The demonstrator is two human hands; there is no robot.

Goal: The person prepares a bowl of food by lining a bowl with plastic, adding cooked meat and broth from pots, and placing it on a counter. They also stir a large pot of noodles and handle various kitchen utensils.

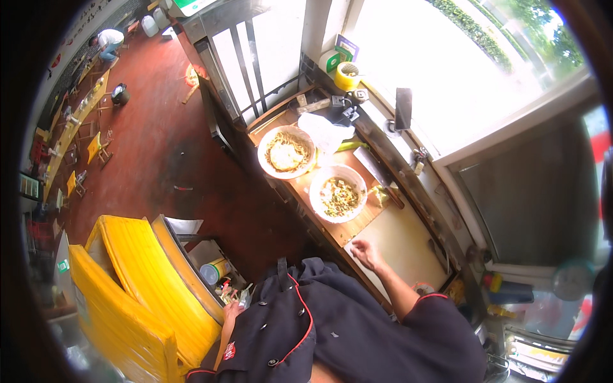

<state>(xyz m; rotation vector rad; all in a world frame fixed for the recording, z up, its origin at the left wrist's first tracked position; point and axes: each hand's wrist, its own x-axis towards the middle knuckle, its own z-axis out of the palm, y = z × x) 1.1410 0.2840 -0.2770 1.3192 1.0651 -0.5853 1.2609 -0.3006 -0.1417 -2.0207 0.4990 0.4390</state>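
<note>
My right hand [366,253] hovers by the near edge of a pale cutting board [402,239], fingers loosely curled and nothing visible in them. Just beyond it, a white bowl [337,193] holds chopped, mixed food. Farther along the wooden counter, a second white bowl [287,152] contains noodle-like strands with a pale mound on top. A cleaver [371,165] lies beside the bowls, towards the window. Low on the left, my left hand [232,310] reaches to a shelf with small plastic-wrapped items [244,298]; whether it grips any is too small to tell.
Tall yellow padded panels [153,287] stand close to my left arm. A lidded tub [215,271] sits on the shelf. A white plastic bag [323,129] and yellow container [347,76] are near the window. Across the red floor [143,134], a person [107,43] bends beside tables.
</note>
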